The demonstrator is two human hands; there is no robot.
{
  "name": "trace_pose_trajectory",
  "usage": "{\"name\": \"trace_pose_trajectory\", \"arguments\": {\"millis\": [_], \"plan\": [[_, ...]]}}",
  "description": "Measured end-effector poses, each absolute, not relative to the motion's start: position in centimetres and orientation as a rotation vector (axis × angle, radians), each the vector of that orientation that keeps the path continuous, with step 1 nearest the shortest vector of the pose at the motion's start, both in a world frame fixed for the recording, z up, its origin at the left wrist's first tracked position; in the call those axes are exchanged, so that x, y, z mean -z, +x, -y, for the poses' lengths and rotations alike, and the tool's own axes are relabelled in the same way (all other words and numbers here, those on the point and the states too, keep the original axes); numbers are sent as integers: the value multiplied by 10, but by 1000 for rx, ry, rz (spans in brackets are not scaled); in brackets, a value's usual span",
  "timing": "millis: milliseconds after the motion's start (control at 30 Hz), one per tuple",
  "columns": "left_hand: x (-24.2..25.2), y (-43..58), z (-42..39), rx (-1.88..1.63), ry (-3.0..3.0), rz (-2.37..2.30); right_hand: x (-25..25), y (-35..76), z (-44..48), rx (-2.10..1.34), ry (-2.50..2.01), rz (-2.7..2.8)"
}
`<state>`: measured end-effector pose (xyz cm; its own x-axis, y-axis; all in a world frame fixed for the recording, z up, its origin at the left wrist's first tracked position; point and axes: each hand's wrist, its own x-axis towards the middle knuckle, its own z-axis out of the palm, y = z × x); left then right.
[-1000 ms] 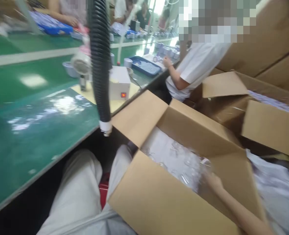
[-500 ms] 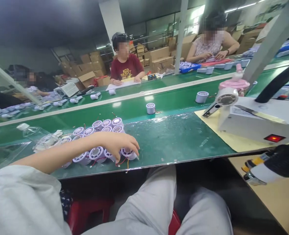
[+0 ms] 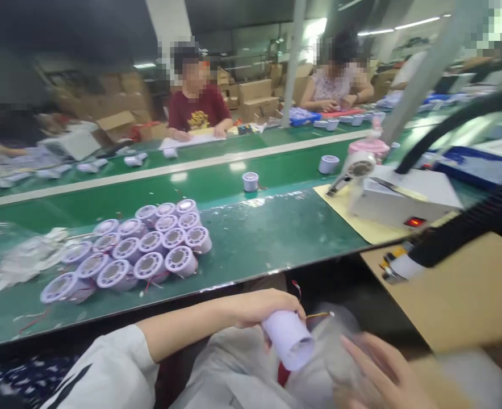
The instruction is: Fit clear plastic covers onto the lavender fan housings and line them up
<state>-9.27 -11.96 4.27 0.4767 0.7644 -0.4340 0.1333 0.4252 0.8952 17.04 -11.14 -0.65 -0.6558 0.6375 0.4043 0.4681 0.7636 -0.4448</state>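
My left hand (image 3: 262, 308) is closed around a lilac round part (image 3: 288, 339) with red and yellow wires, held over my lap below the table edge. My right hand (image 3: 376, 372) is blurred; its fingers rest on a clear plastic bag (image 3: 338, 341) next to the part. On the green table (image 3: 259, 238) lies a cluster of several more lilac round parts (image 3: 142, 247).
Crumpled clear bags (image 3: 25, 258) lie at the left. A white box with a red switch (image 3: 398, 201) sits on a yellow mat at the right, with a black hose (image 3: 459, 233) and a cardboard flap (image 3: 468, 289). Other people work across the belt.
The view swung from the cardboard box to the table. My left hand left the cluster and came down over my lap holding one part; my right hand came in with a bag.
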Motion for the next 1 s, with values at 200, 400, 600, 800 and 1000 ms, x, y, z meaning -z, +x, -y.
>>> {"name": "trace_pose_trajectory", "arguments": {"millis": [200, 400, 600, 800, 1000], "plan": [[-49, -62, 115, -366, 1681, -986, -32, 158, 130, -90, -1018, 2585], [-48, -53, 107, -102, 1381, -984, -31, 166, 140, -8, -1056, 2510], [-47, -49, 117, -308, 1764, -1072, -26, 166, 136, -885, -1205, 2446], [-38, -50, 131, -621, 1760, -1199, -37, 166, 139, -1414, -1334, 1945], [-14, -53, 129, -718, 1828, -1043, -38, 163, 140, -1279, -1342, 1726]]}}
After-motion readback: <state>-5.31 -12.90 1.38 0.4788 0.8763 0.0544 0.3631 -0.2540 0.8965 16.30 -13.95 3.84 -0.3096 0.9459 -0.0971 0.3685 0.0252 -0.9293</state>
